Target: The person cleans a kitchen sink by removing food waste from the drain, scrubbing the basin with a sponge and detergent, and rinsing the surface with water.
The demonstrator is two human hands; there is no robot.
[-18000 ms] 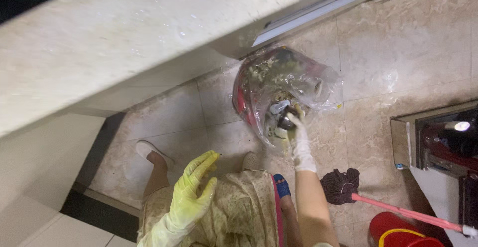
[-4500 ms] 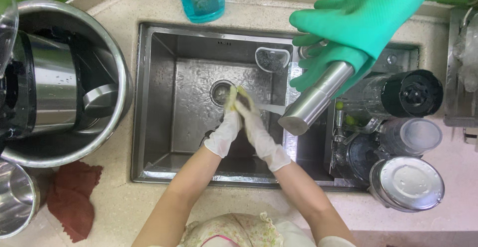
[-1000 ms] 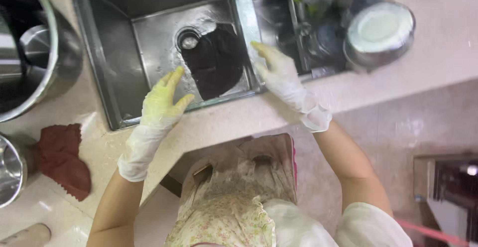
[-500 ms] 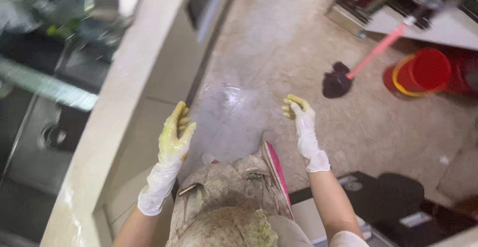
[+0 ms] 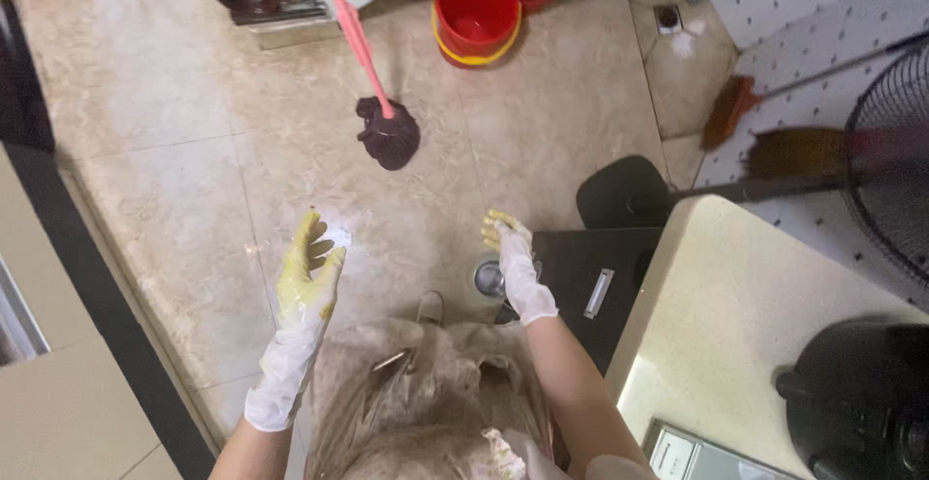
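Observation:
My left hand [image 5: 306, 277] wears a white glove stained yellow and hangs open over the beige tiled floor [image 5: 194, 170], fingers spread, holding nothing. My right hand [image 5: 515, 253], in the same kind of glove, is held out above a floor drain [image 5: 489, 277], fingers loosely curled and empty. Below both hands I see my patterned apron [image 5: 416, 403].
A pink-handled mop [image 5: 373, 93] with a dark head lies on the floor ahead, near a red bucket [image 5: 476, 11]. A broom [image 5: 764, 112] and a black fan [image 5: 890, 151] stand at the right. A cream counter [image 5: 735, 315] with a black pot [image 5: 861, 393] is at the lower right.
I have turned away from the sink and counter toward the open floor. Both gloved hands stay raised and empty; the mop and bucket now lie straight ahead.

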